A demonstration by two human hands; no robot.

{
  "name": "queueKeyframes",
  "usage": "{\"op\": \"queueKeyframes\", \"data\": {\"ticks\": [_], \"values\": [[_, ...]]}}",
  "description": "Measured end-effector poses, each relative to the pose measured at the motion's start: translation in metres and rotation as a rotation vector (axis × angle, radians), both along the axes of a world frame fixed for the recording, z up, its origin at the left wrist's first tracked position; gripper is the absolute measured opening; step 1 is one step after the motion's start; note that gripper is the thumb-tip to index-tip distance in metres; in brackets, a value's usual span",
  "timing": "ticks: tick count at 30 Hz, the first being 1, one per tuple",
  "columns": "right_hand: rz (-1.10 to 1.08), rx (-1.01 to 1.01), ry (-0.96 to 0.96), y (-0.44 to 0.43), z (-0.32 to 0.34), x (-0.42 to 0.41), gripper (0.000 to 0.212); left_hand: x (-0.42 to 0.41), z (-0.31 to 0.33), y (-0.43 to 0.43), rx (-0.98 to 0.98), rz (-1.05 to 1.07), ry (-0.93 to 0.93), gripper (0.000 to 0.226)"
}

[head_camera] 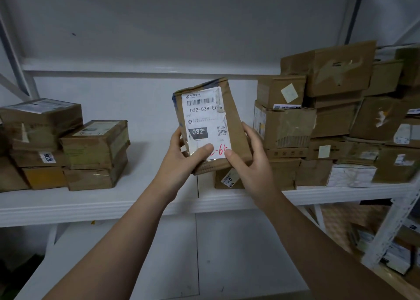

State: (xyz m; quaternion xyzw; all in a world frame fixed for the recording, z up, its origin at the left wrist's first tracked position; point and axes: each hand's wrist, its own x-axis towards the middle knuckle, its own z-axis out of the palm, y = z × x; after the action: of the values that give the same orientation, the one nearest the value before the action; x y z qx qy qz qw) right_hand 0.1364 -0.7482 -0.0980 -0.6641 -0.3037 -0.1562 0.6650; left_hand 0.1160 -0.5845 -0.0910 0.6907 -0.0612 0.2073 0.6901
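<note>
A small brown cardboard parcel stands upright in front of me above the white shelf. Its white shipping label faces me, printed "032-038" with red handwriting at the bottom. My left hand grips the parcel's lower left edge, thumb pressed on the label. My right hand grips the lower right side, thumb on the label's bottom corner and fingers wrapped behind. The parcel's back and underside are hidden.
A low pile of taped brown boxes sits on the shelf at the left. A taller, crowded stack of boxes fills the right side. A white upright stands at the right, with more parcels on a lower shelf beyond it.
</note>
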Motion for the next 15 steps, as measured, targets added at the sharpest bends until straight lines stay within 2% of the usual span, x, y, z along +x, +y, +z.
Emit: {"op": "queueKeyframes", "data": {"ticks": [4, 11, 15], "values": [[0.017, 0.045, 0.010, 0.005, 0.000, 0.003, 0.057, -0.001, -0.002, 0.016, 0.004, -0.030, -0.018, 0.072], [0.105, 0.011, 0.026, 0.039, 0.003, 0.010, 0.058, -0.015, -0.001, 0.052, 0.011, 0.022, -0.025, 0.076], [0.130, 0.046, 0.053, 0.077, 0.001, 0.013, 0.061, -0.028, -0.002, 0.082, 0.076, 0.200, -0.046, 0.072]]}}
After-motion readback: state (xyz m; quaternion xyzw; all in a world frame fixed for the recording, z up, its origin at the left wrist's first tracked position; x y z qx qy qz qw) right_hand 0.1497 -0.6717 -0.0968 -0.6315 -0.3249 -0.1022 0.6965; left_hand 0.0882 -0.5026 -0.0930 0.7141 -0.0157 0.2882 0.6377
